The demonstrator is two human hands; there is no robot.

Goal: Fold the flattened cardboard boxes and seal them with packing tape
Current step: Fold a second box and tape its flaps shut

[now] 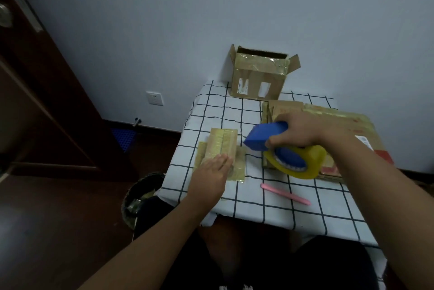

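Observation:
A small flattened cardboard box point(223, 143), covered in shiny tape, lies on the left part of the checked tablecloth point(305, 210). My left hand point(209, 176) rests flat on its near end, fingers straight. My right hand point(298, 131) grips a blue tape dispenser point(265, 136) with a yellowish roll of packing tape point(298, 163), held just above the table to the right of the small box. Under my right forearm a stack of larger flattened boxes point(347, 123) lies at the table's right.
An open, taped cardboard box point(258, 76) stands at the table's back edge against the wall. A pink utility knife point(285, 194) lies near the front. A waste bin point(141, 195) sits on the floor left of the table, beside a dark door point(47, 102).

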